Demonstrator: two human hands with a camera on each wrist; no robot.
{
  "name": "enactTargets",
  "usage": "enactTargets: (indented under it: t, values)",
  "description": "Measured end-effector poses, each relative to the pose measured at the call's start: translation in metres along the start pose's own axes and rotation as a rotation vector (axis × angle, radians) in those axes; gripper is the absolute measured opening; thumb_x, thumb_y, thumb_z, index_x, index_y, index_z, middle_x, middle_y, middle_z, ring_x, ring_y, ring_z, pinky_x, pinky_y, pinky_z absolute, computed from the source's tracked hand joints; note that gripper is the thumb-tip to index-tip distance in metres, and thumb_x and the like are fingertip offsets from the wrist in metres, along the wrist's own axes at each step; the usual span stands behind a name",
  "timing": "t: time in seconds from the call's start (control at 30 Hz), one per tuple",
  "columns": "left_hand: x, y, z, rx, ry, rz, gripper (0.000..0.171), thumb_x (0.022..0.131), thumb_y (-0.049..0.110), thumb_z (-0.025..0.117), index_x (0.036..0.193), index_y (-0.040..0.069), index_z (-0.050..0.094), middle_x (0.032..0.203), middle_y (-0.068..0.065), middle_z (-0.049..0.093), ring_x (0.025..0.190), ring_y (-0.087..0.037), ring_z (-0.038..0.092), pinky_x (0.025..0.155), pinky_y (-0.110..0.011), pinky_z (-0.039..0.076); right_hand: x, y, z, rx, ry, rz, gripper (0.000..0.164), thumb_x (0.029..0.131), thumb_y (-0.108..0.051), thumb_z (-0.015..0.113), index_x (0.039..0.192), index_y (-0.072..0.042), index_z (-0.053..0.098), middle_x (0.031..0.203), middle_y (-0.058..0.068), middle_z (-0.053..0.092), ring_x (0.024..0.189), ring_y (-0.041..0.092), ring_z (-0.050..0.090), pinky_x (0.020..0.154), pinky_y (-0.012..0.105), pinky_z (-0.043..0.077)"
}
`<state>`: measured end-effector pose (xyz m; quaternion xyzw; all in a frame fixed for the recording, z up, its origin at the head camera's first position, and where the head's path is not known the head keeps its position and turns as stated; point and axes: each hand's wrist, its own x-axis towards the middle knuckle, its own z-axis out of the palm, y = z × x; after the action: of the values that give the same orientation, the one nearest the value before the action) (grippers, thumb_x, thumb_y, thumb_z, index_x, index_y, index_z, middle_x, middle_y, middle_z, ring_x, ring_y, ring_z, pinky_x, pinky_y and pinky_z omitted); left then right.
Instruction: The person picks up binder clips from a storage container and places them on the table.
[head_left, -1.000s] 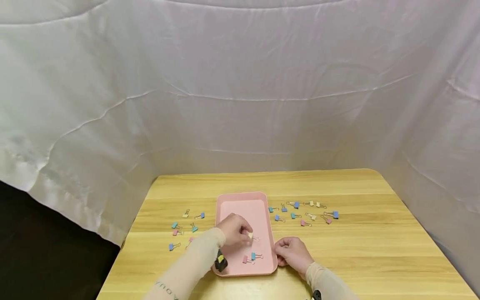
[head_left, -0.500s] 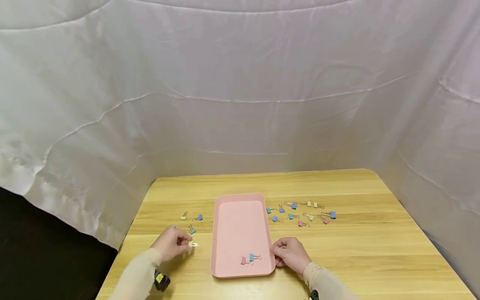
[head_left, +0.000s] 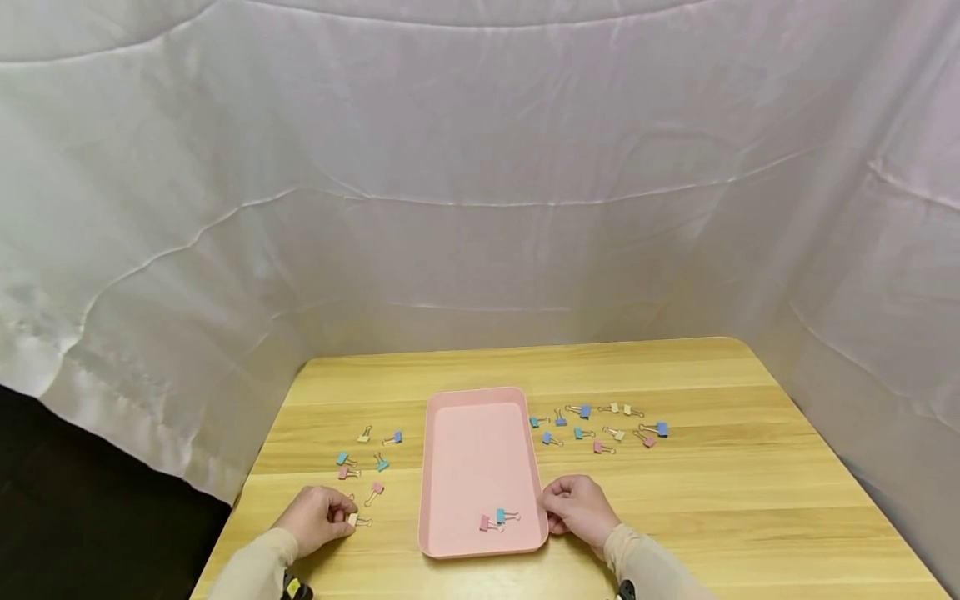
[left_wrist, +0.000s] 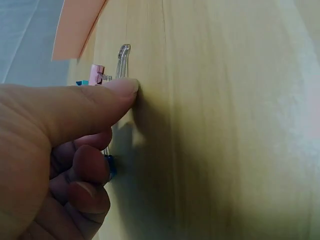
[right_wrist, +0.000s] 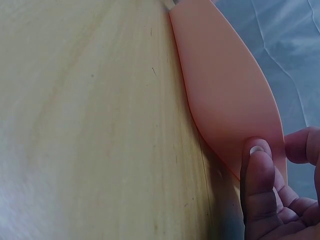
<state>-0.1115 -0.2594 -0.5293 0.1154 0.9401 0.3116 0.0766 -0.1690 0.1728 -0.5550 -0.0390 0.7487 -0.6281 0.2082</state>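
Observation:
My left hand pinches a small yellow binder clip at the table's left, its wire handles pointing right. In the left wrist view the thumb covers the clip's body and only its handles show. A blue binder clip lies partly hidden behind the curled fingers. My right hand pinches the right wall of the pink tray near its front corner, thumb outside and a finger at the rim. In the tray lie a pink binder clip and a teal binder clip.
Several binder clips lie left of the tray, among them a pink one, a teal one and a blue one. More lie right of it, including a large blue one. A pale curtain stands behind the table.
My left hand has carried the yellow binder clip out of the tray, leftward and then nearer to me on the table. The right hand stays at the tray's edge.

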Motion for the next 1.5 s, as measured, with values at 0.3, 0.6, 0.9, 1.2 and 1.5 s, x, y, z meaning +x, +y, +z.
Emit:
enactTargets:
  t: [0.3,0.6,0.9,1.2,1.5]
  values:
    - [0.025,0.034,-0.006,0.036,0.054,0.040,0.016,0.078,0.010,0.079,0.093,0.005,0.075,0.066,0.012,0.054,0.058,-0.001,0.046,0.053,-0.022,0.043,-0.002,-0.003,-0.001,0.017,-0.012,0.013,0.017,0.086,-0.008,0.064,0.089,0.008,0.064,0.069,0.007,0.063,0.057,0.012,0.058,0.053,0.025,0.052]
    - [0.068,0.086,0.006,0.039,0.064,0.198,0.019,0.077,0.010,0.080,0.094,0.003,0.075,0.065,0.014,0.055,0.058,0.001,0.047,0.066,-0.030,0.053,0.000,-0.003,0.000,0.019,-0.011,0.017,0.015,0.086,-0.008,0.064,0.088,0.007,0.064,0.067,0.007,0.063,0.057,0.012,0.058,0.053,0.025,0.052]
    - [0.105,0.128,0.038,0.102,-0.065,0.215,0.019,0.076,0.017,0.081,0.091,0.005,0.076,0.066,0.015,0.056,0.062,0.000,0.050,0.064,-0.021,0.048,0.001,-0.002,0.001,-0.001,-0.005,0.011,0.015,0.085,-0.008,0.063,0.088,0.007,0.064,0.067,0.006,0.062,0.057,0.012,0.058,0.053,0.025,0.052]
    - [0.126,0.151,0.073,0.246,-0.200,0.255,0.017,0.071,0.025,0.086,0.080,0.015,0.076,0.060,0.019,0.054,0.060,0.004,0.047,0.063,-0.013,0.043,-0.001,-0.002,0.000,-0.002,-0.002,0.013,0.015,0.085,-0.009,0.063,0.088,0.007,0.064,0.067,0.005,0.062,0.057,0.012,0.058,0.052,0.025,0.052]
    - [0.131,0.159,0.095,0.339,-0.291,0.217,0.023,0.065,0.036,0.088,0.066,0.023,0.069,0.055,0.022,0.053,0.058,0.004,0.049,0.063,-0.013,0.042,-0.002,-0.004,0.001,0.005,0.001,0.010,0.015,0.084,-0.008,0.062,0.087,0.007,0.064,0.066,0.005,0.060,0.057,0.011,0.057,0.052,0.024,0.051]
